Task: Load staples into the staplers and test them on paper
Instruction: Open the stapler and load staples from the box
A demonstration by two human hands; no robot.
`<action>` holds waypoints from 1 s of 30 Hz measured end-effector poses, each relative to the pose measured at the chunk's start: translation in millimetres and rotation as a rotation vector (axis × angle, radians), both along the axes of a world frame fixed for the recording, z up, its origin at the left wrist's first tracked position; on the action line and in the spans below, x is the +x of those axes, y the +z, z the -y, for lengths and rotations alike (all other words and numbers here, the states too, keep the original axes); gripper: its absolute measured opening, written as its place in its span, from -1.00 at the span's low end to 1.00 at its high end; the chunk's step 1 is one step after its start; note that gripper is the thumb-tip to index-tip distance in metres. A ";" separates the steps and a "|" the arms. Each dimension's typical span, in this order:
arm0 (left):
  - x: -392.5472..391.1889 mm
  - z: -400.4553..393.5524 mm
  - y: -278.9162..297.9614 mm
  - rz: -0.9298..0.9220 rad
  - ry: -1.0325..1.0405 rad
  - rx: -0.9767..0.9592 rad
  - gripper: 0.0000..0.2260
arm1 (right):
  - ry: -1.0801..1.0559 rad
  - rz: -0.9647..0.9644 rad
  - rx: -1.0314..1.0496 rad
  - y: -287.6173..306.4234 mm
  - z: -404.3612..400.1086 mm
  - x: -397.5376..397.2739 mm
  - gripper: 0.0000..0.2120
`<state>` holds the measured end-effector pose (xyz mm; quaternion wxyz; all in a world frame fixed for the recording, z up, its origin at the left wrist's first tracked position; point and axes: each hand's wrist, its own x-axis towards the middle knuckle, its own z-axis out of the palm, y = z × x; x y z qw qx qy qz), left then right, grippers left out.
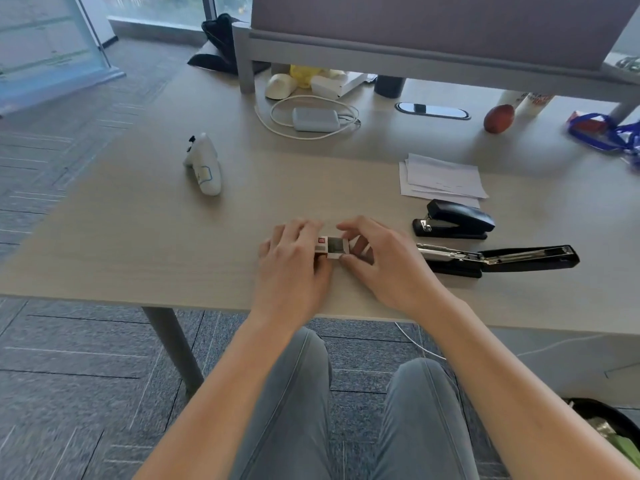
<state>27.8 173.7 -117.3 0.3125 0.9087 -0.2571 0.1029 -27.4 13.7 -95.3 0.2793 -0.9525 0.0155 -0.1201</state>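
A small white and red staple box [331, 247] rests on the desk near its front edge. My left hand [294, 261] grips the box's left end, and my right hand [384, 261] pinches its right end, where the inner tray looks slid partly out. To the right lies a black stapler [498, 259] hinged fully open, its metal staple channel exposed. Behind it stands a second black stapler [453, 220], closed. A small stack of white paper sheets [441, 176] lies farther back on the right.
A white game controller [204, 164] lies at the left of the beige desk [138, 237]. At the back are a power bank with a white cable [313, 118], a reddish fruit [498, 118], a blue bag [602, 131] and a grey partition [433, 26]. A bin [609, 431] stands at the lower right.
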 end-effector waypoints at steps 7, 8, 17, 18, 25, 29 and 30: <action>0.8 -3.9 -6.1 0.032 -0.024 0.041 -0.72 | -0.022 0.009 -0.069 0.7 6.1 -9.4 -0.81; 0.7 -3.7 -6.2 0.028 -0.022 0.042 -0.72 | -0.020 0.009 -0.073 1.1 6.7 -9.5 -0.83; -1.4 -2.7 -6.8 0.017 -0.011 0.025 -0.72 | -0.131 -0.072 -0.069 11.3 -0.1 9.2 -0.83; -1.4 -2.9 -6.7 0.012 -0.009 0.022 -0.72 | -0.143 -0.086 -0.081 13.4 -1.1 11.3 -0.82; -0.7 -2.3 -7.3 -0.006 -0.011 0.003 -0.72 | -0.222 -0.224 -0.149 30.5 -9.4 20.5 -0.81; 0.2 -2.0 -7.8 -0.009 -0.010 -0.002 -0.72 | -0.276 -0.206 -0.022 27.3 -10.1 19.8 -0.85; 0.1 -2.2 -7.5 -0.008 -0.007 -0.001 -0.72 | -0.293 -0.195 0.029 25.2 -10.4 19.2 -0.86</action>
